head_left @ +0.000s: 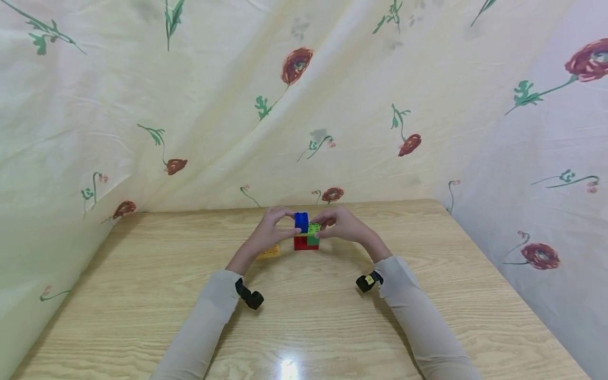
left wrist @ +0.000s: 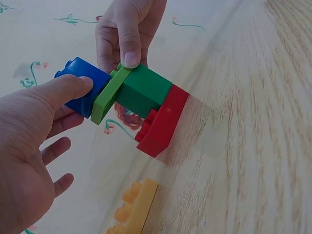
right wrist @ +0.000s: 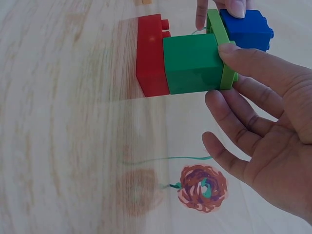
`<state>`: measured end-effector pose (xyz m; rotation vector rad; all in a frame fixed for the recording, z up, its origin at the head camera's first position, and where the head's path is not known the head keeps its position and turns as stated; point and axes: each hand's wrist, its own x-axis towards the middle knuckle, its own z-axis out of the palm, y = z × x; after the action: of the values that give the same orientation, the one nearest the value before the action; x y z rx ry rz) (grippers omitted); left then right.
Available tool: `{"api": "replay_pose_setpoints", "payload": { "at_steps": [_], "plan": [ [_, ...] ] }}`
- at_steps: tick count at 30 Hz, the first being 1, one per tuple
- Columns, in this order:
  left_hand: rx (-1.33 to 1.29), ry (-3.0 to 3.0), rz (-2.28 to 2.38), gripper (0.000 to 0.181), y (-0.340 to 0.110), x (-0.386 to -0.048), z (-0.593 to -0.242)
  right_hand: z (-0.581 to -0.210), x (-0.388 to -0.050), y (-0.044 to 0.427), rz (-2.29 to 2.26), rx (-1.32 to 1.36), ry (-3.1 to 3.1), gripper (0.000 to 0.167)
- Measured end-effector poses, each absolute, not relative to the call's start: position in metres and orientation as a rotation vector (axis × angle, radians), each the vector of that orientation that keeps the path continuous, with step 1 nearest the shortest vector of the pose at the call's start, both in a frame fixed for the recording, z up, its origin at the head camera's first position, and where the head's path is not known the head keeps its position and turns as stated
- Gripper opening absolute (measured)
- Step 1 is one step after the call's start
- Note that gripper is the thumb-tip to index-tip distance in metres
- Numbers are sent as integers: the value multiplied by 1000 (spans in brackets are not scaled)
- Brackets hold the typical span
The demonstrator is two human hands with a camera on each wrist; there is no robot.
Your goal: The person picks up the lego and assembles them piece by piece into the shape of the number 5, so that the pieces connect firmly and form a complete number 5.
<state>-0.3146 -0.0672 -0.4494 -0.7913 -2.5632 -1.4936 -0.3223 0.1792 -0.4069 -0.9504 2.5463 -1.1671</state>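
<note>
A small stack stands on the table: a red brick (left wrist: 163,122) at the bottom, a dark green block (right wrist: 191,63) on its right part, a thin light green brick (left wrist: 109,95) across that, and a blue block (head_left: 301,222) on the left end. My left hand (head_left: 269,230) pinches the blue block between thumb and fingers. The right hand (head_left: 345,226) pinches the light green brick at its right end, thumb on the near side. Under the light green brick's left part there is a gap above the red studs.
A yellow brick (head_left: 269,252) lies on the wooden table (head_left: 304,316) left of the stack, below my left hand. Behind the table hangs a flowered cloth (head_left: 228,105). Black devices are strapped to both wrists.
</note>
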Motion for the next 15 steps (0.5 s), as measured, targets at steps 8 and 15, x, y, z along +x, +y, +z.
{"api": "replay_pose_setpoints", "payload": {
  "at_steps": [8, 15],
  "plan": [
    [-787, -2551, -1517, 29, -69, -315, -450, -392, -309, 177, -1165, -992, 2549, 31],
    [-801, -2559, -1524, 30, -69, -316, -451, -393, -310, 177, -1162, -969, 2547, 32]
  ]
}}
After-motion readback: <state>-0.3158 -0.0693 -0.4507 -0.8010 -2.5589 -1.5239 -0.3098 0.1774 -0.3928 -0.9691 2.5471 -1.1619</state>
